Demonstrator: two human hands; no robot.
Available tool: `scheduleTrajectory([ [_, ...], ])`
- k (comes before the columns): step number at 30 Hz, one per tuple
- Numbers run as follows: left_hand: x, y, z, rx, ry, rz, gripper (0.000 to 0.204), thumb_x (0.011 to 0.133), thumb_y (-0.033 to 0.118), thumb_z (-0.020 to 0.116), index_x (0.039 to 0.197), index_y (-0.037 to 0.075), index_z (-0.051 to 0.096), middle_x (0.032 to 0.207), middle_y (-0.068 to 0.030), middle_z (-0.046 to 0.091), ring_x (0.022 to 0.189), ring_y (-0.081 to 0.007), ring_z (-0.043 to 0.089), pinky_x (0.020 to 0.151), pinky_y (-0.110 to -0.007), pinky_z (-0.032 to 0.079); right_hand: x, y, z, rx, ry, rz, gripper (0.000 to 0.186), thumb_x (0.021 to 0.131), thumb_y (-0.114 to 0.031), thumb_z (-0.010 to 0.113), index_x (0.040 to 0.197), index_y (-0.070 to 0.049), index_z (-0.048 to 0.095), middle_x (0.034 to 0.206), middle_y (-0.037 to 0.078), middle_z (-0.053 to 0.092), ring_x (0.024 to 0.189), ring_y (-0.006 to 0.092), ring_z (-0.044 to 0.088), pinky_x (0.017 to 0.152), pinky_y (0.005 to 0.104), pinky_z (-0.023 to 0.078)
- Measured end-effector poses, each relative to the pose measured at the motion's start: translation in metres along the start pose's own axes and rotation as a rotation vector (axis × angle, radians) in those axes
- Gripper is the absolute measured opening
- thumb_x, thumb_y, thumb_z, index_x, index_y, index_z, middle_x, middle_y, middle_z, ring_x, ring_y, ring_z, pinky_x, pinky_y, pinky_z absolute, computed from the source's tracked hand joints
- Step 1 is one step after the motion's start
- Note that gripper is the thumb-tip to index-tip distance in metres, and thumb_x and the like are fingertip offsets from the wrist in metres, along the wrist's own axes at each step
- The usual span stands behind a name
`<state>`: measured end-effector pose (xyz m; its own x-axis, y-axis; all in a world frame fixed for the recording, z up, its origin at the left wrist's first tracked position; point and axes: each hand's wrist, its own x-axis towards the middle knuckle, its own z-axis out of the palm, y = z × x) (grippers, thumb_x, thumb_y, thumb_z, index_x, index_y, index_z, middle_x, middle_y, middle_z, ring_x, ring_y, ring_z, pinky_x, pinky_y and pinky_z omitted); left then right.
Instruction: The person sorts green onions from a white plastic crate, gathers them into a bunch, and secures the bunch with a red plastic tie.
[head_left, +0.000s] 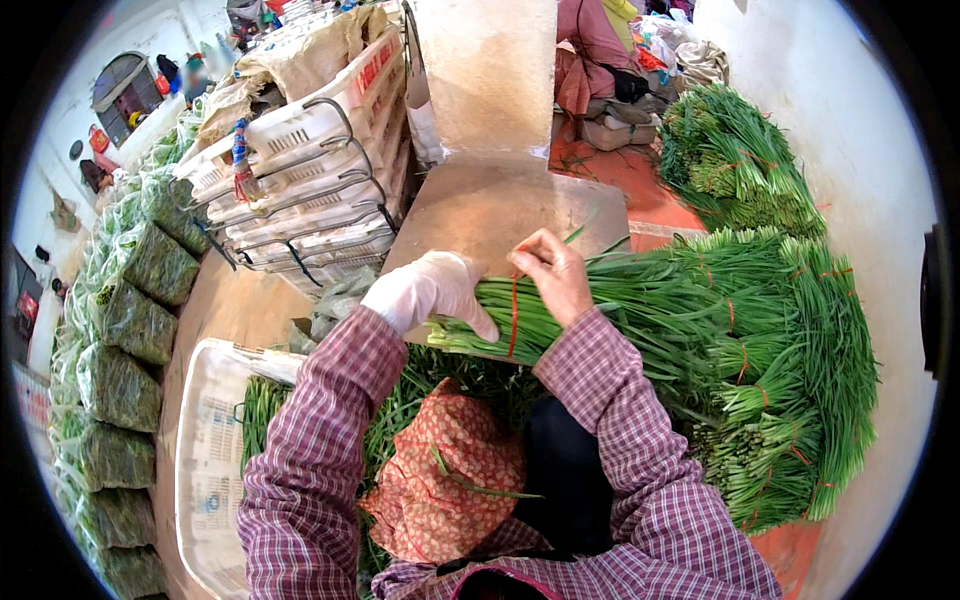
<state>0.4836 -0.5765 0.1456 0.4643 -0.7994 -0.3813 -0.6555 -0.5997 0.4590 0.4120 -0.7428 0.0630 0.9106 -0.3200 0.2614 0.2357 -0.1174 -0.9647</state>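
Note:
A bundle of long green chives [640, 305] lies across the brown board [470, 205] in front of me, its pale cut ends to the left. My left hand [432, 290], in a white glove, is closed over those cut ends. A thin red band [514, 325] runs round the bundle just right of the glove. My bare right hand [556, 275] pinches the band at its top, thumb and fingertips pressed together. The underside of the bundle is hidden.
Tied chive bundles [780, 390] are heaped at the right, with another pile [740, 165] farther back. A white plastic crate [205, 470] stands at lower left; stacked crates [300, 170] rise behind it. Bagged greens [125, 400] line the far left. A patterned cloth [445, 480] covers my lap.

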Motion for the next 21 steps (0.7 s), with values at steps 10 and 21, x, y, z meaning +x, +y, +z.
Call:
scheduleTrajectory([
  [10, 0.067, 0.019, 0.082, -0.058, 0.785, 0.090, 0.081, 0.085, 0.050, 0.061, 0.139, -0.005, 0.033, 0.122, -0.0230, 0.056, 0.110, -0.0364, 0.056, 0.094, -0.045, 0.042, 0.025, 0.005, -0.034, 0.050, -0.016, 0.088, 0.009, 0.088, -0.007, 0.062, 0.092, 0.000, 0.060, 0.089, 0.005, 0.066, 0.088, 0.0131, 0.063, 0.081, 0.0276, 0.049],
  [21, 0.063, 0.021, 0.093, -0.222, 1.031, 0.104, 0.042, 0.089, 0.040, 0.056, 0.115, 0.007, 0.064, 0.092, -0.0152, 0.068, 0.090, -0.0305, 0.065, 0.083, -0.039, 0.048, 0.011, 0.009, -0.026, 0.080, 0.055, -0.017, 0.004, 0.088, -0.007, 0.062, 0.087, -0.003, 0.061, 0.084, 0.002, 0.064, 0.081, 0.0102, 0.059, 0.077, 0.0258, 0.046],
])
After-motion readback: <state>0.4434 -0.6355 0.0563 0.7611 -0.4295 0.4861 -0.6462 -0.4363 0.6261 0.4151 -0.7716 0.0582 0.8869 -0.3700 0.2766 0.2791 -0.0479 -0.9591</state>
